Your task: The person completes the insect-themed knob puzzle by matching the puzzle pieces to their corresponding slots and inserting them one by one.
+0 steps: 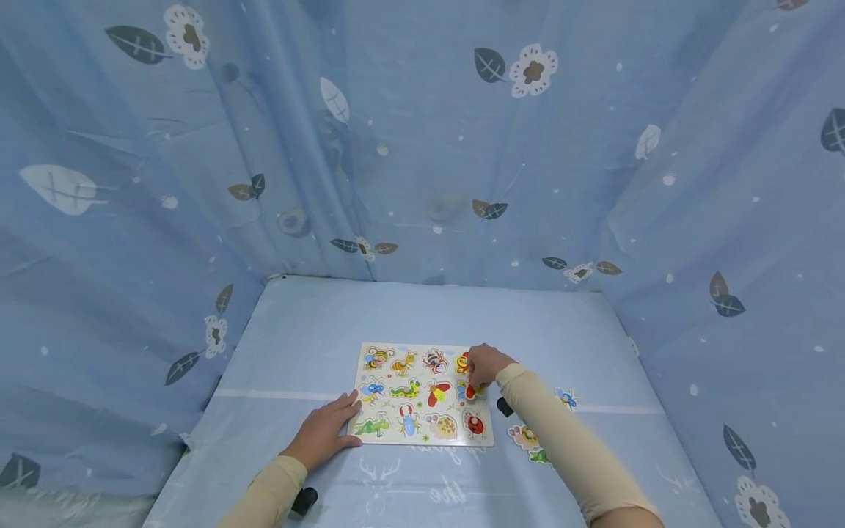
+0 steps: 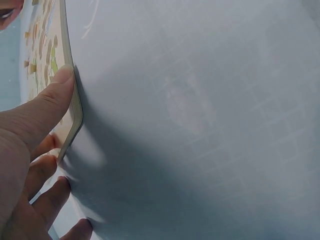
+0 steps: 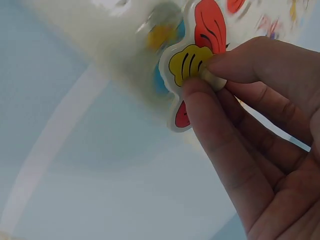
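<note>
A wooden peg puzzle board [image 1: 389, 441] with rows of printed insects lies flat on the table. My left hand [image 1: 325, 431] rests at its near left corner, fingers at the left edge and thumb [image 2: 59, 86] on the near edge. Over the right side of the board, my right hand [image 1: 487, 364] pinches the small knob of a butterfly-like puzzle piece [image 3: 190, 62] with red wings and a yellow striped body. In the right wrist view, this piece is tilted and overlaps a blurred blue and yellow picture on the board.
Right of the board, a blue insect piece [image 1: 566, 398], a snail piece [image 1: 524, 438] and a green piece [image 1: 539, 456] lie on the table [image 1: 317, 315], partly beside or under the right sleeve [image 1: 568, 433]. Blue patterned curtains [image 1: 422, 147] enclose the table's far side and flanks.
</note>
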Demonstrator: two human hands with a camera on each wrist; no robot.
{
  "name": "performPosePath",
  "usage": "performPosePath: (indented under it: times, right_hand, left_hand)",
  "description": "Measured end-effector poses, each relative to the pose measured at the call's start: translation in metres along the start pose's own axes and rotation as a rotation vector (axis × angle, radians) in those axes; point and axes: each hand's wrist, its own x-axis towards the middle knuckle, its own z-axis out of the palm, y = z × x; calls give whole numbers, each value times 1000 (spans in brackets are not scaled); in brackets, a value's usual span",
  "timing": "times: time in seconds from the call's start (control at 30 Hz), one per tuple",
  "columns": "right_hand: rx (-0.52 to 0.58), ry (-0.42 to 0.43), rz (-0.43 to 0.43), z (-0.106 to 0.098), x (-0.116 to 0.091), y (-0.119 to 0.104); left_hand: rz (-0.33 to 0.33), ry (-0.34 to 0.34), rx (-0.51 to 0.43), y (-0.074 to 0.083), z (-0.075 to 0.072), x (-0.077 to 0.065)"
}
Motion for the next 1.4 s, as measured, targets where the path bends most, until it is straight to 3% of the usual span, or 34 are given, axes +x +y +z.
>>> performPosePath:
  times: [0.2, 0.47, 0.9, 1.4]
  right_hand:
    - [-5, 10, -104, 7, 3, -32]
    - [-59, 14, -157, 27, 27, -40]
    - [-83, 16, -142, 31, 23, -57]
    - [-81, 12, -120, 38, 29, -66]
  left_hand:
    - [3, -9, 5, 2, 2, 2]
    - [12, -1, 10, 4, 3, 3]
    - [34, 12, 7, 2, 1, 2]
    - [8, 9, 1, -2, -1, -1]
